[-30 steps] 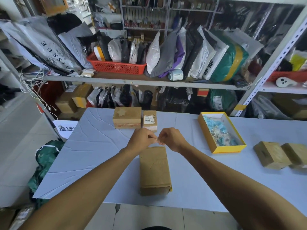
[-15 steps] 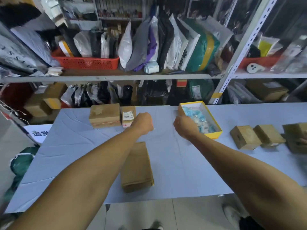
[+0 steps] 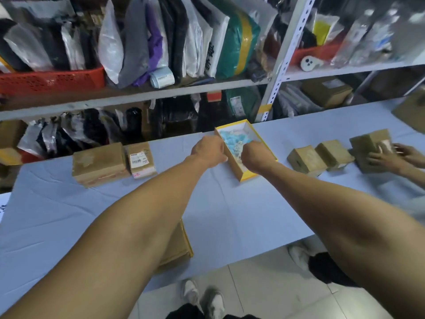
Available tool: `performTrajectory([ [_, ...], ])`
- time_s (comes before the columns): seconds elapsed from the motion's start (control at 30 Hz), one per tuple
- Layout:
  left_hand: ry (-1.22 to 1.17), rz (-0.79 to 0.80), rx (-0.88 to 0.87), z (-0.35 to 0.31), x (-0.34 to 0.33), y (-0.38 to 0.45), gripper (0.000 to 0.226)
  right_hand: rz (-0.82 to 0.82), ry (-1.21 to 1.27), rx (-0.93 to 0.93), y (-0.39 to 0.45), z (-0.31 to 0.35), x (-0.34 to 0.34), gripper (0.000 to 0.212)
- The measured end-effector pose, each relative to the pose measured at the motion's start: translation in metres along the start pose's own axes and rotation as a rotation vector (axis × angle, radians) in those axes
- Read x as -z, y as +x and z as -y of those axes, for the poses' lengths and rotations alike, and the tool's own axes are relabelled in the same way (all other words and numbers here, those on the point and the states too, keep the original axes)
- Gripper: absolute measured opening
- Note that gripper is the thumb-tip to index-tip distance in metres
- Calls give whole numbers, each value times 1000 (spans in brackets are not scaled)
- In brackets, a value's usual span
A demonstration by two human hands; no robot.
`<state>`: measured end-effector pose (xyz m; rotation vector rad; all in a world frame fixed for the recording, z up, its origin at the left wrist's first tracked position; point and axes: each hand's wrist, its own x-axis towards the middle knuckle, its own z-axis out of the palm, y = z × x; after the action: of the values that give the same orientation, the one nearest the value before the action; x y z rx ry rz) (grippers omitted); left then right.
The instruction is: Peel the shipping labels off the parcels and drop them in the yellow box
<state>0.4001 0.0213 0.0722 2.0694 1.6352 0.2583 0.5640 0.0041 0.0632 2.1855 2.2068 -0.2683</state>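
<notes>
Both hands had travelled from the near middle of the table to the open yellow cardboard box [image 3: 245, 174]: a second earlier they were pinched together just above the plain brown cardboard parcel [image 3: 178, 252] at the table's near edge, and half a second earlier they were apart and midway across. Now the left hand [image 3: 209, 150] was curled at the box's left wall, and the right hand [image 3: 257, 155] was curled over the box's interior, above the heap of crumpled pale blue and white peeled labels [image 3: 231, 140] inside. Each hand was closed into a loose fist seen from the back, and whether either had a label pinched in its fingertips could not be told, since the fingers faced away from the camera. Judging by that placement, this was the drop step for the label taken from the near parcel, whose visible top, mostly hidden under the left forearm, looked bare. On the pale blue tablecloth [image 3: 69, 215] to the left, a small brown carton with a white barcode label [image 3: 140, 160] stood touching a larger brown carton [image 3: 99, 162], so at least one label appeared left to peel. Far right, another person's hands [image 3: 391, 157] rested on one of several small brown boxes [image 3: 307, 160].
</notes>
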Motion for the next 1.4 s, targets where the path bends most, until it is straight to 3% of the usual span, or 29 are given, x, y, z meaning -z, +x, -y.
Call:
performTrajectory([
  [0.2, -22, -60, -16, -11, -18, 32, 20, -22, -37, 33, 23, -18, -2, 18],
  [0.4, -69, -70, 15, -19, -40, 67, 5, 10, -49, 66, 69, -49, -12, 20],
  [0.67, -114, -193, 153, -42, -88, 126, 20, 107, -47, 226, 151, -94, -32, 22],
  [0.8, -141, -164, 276, -55, -100, 146, 13, 164, 1, 310, 178, -113, -39, 21],
  [0.93, -195, -176, 374, -62, -104, 166, 21, 195, 1, 384, 201, -123, -43, 22],
  [1.2, -242, -151, 423, -63, -123, 194, 21, 210, 23, 407, 221, -144, -62, 17],
  [1.4, -61, -56, 454, -59, -125, 184, 27, 231, -8, 405, 220, -150, -61, 16],
])
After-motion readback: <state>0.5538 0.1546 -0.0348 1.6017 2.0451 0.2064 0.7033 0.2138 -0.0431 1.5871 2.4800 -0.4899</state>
